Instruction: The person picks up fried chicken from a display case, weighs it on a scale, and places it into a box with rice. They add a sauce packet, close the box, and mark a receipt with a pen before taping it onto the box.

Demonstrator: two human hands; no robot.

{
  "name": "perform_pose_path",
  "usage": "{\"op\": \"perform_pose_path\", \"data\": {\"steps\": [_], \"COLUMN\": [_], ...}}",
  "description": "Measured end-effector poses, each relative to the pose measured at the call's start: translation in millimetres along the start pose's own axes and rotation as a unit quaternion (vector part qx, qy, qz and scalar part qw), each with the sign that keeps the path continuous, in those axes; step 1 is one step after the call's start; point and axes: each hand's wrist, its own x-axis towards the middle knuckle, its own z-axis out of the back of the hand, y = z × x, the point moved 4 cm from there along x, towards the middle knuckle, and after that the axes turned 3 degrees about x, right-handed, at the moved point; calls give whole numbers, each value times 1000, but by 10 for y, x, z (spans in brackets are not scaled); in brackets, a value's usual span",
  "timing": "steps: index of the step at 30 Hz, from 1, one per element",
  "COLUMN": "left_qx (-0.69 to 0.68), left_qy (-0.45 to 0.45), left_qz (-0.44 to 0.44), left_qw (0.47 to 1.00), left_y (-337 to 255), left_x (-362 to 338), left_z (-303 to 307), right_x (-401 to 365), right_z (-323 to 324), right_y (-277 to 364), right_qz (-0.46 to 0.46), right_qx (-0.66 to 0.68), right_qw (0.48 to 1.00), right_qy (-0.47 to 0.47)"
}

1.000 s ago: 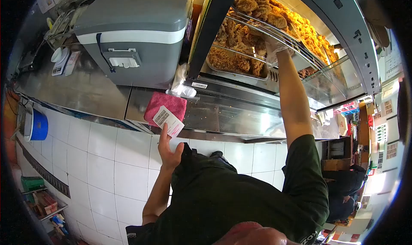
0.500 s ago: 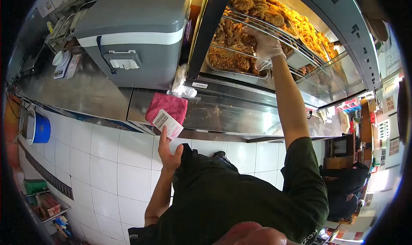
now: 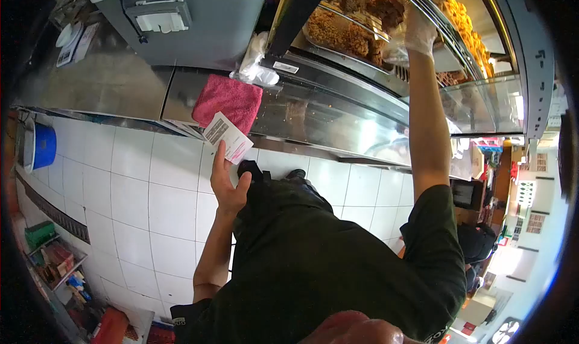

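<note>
My left hand [image 3: 227, 184] holds a small white paper packet [image 3: 228, 138] printed in black and red, with the thumb apart from the fingers. Behind the packet, a folded pink cloth [image 3: 226, 100] lies on the counter edge. My right hand [image 3: 418, 31], in a clear plastic glove, reaches into a lit display cabinet among pieces of fried chicken [image 3: 386, 6]. Wire rack bars cross in front of its fingers, so whether it grips a piece is hidden. Below the hand sits a metal tray of crumbed fried chicken [image 3: 341, 33].
A grey cooler box [image 3: 181, 42] stands left of the cabinet, with crumpled white plastic [image 3: 258, 63] beside it. The steel counter [image 3: 325, 121] runs in front. A blue bucket [image 3: 44, 145] is at far left. Another person [image 3: 476, 241] is at right.
My view has shifted, so the cabinet and counter sit higher in the picture. My right hand has moved rightward along the rack inside the cabinet. The left hand keeps the paper packet.
</note>
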Motion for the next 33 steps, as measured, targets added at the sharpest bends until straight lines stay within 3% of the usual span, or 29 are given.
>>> {"op": "perform_pose_path", "data": {"steps": [4,7,8,9,11,13,15,17,19,21,23,25,29,33], "left_qx": [-24,-64,-65,-113,-154,-262,-337,-365,-389,-360,-333,-283,-250,-216], "left_qy": [0,15,17,17,11,-11,-26,-3,-15,-32,-53,-102,-115,-127], "left_qz": [19,-3,-9,2,10,73,144,144,184,183,181,176,153,121], "left_qw": [1000,998,998,993,988,962,930,920,903,915,924,937,949,961], "left_y": [41,-29,-67,-101,-117,-2,105,154,238,278,316,372,361,264], "left_x": [21,124,177,226,315,430,532,608,621,617,572,516,429,342], "left_z": [-28,-90,-126,-171,-260,-325,-408,-474,-498,-418,-309,-73,229,346], "right_x": [-185,-251,-455,-787,-1193,-1697,-2186,-2471,-2682,-2802,-2833,-2852,-2911,-2753], "right_z": [122,-4,61,148,137,199,182,267,72,-75,-233,-467,-776,-599], "right_y": [69,-241,-78,152,17,161,245,462,404,321,228,4,-104,72], "right_qz": [0,6,-167,-319,-282,-256,-291,-292,-278,-205,-207,-110,-66,-126], "right_qx": [136,152,425,651,675,694,619,541,576,502,490,278,271,332], "right_qw": [991,984,884,682,666,617,636,696,670,730,737,843,842,800], "right_qy": [-6,92,99,99,146,269,358,372,377,416,416,447,462,484]}}
